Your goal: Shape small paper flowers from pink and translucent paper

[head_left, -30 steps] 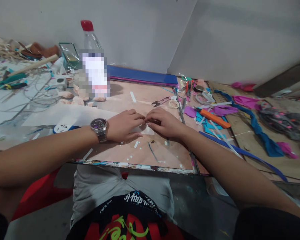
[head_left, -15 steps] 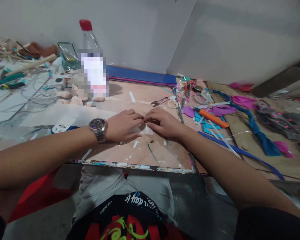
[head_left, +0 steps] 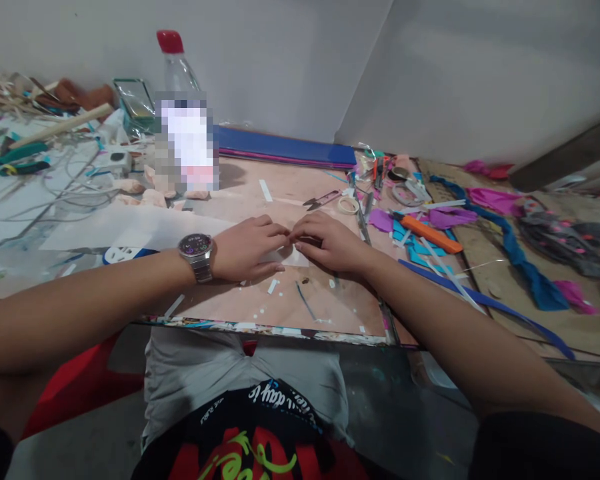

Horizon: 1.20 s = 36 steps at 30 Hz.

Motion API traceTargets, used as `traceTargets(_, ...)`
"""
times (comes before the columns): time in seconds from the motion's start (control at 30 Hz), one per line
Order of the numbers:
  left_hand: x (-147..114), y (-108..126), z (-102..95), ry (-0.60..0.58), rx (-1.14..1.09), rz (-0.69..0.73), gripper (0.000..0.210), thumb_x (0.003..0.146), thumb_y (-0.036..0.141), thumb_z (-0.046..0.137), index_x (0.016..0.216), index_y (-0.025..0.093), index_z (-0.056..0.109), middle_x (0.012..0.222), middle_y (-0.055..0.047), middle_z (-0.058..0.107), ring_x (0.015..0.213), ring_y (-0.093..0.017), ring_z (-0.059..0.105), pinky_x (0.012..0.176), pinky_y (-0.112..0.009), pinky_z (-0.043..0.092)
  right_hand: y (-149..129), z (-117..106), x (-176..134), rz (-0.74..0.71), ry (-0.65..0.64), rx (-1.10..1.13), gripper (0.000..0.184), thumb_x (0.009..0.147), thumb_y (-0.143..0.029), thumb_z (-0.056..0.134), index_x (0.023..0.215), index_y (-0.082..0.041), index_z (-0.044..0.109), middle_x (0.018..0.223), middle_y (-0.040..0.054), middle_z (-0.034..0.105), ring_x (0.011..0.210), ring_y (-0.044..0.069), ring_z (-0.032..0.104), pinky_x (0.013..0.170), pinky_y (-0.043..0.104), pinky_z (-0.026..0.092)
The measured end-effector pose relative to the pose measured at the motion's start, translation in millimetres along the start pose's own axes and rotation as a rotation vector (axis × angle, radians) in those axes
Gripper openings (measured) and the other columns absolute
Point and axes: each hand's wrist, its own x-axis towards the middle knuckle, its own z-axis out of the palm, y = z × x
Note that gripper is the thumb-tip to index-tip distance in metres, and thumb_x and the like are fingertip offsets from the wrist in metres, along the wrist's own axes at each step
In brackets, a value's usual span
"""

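Note:
My left hand [head_left: 247, 250] rests low over the board [head_left: 325, 303], its fingers reaching right and its thumb apart from them. A watch [head_left: 196, 248] is on that wrist. Facing it, my right hand [head_left: 333, 241] has curled fingers brought near the thumb in a pinch; what lies between them is too small to make out. The fingertips of both hands meet or nearly meet. Beneath them shows the edge of a white sheet of paper [head_left: 296, 259]. Another long white sheet [head_left: 105, 227] spreads to the left, partly behind my left hand.
Beyond my right hand lie small scissors [head_left: 323, 200] and a tape roll [head_left: 349, 205]. An orange cutter [head_left: 430, 233] sits among coloured scraps on the right. A red-capped bottle [head_left: 180, 73] stands at the back, behind a blurred phone [head_left: 187, 143]. Blue strips [head_left: 290, 147] lie along the wall.
The view has shifted very slightly. Both hands keep nearly the same place and pose, with their fingertips together over the paper.

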Motion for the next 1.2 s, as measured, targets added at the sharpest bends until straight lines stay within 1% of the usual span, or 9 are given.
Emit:
traceTargets(0.13,0.2,0.2,-0.7,-0.010,0.002,0.001,0.043,0.103,0.050,0.056,0.127,0.015,0.066,0.140,-0.015,0.065,0.119,-0.030,0.057,0.106,-0.044,0.044,0.0,-0.4,0.6,-0.015,0.003,-0.002,0.015,0.098,-0.024,0.061,0.106,-0.023,0.074,0.104,0.0087,0.078,0.102,0.027,0.067,0.097,0.048,0.051)
traceTargets(0.43,0.4,-1.1,-0.9,-0.026,0.025,0.018,0.047,0.105,0.052,0.052,0.128,0.014,0.065,0.141,-0.015,0.065,0.119,-0.030,0.057,0.107,-0.043,0.044,0.7,0.3,0.2,0.012,-0.008,0.007,0.017,0.098,-0.028,0.061,0.106,-0.024,0.075,0.105,0.0092,0.077,0.102,0.028,0.067,0.098,0.049,0.050)
traceTargets(0.67,0.7,-0.4,-1.9,-0.023,0.025,0.019,0.047,0.104,0.052,0.052,0.128,0.014,0.065,0.140,-0.016,0.065,0.118,-0.030,0.058,0.105,-0.044,0.043,1.7,1.0,0.2,-0.006,0.001,0.005,0.017,0.096,-0.025,0.062,0.107,-0.024,0.075,0.105,0.0086,0.077,0.102,0.029,0.067,0.098,0.049,0.049)
traceTargets(0.9,1.0,-0.8,-2.6,-0.029,0.005,0.016,0.046,0.103,0.051,0.053,0.127,0.013,0.067,0.141,-0.017,0.065,0.119,-0.031,0.058,0.106,-0.044,0.043,0.9,0.7,-0.1,0.014,-0.013,-0.017,0.016,0.098,-0.028,0.061,0.107,-0.023,0.074,0.106,0.0090,0.077,0.103,0.029,0.066,0.098,0.049,0.049)
traceTargets(1.03,0.8,-1.5,-2.4,-0.023,-0.006,0.023,0.044,0.103,0.050,0.053,0.126,0.015,0.067,0.140,-0.017,0.065,0.119,-0.030,0.058,0.107,-0.044,0.042,1.0,0.9,-0.2,0.022,-0.020,-0.016,0.017,0.098,-0.030,0.061,0.106,-0.025,0.075,0.108,0.0086,0.076,0.105,0.029,0.065,0.099,0.050,0.049)
traceTargets(1.2,0.8,-1.7,-2.3,-0.026,-0.010,0.023,0.046,0.103,0.050,0.052,0.129,0.015,0.066,0.140,-0.018,0.065,0.118,-0.032,0.057,0.107,-0.047,0.043,-1.5,-0.3,0.7,0.051,-0.038,0.000,0.017,0.098,-0.031,0.061,0.106,-0.027,0.075,0.106,0.0081,0.076,0.104,0.030,0.065,0.099,0.051,0.048)
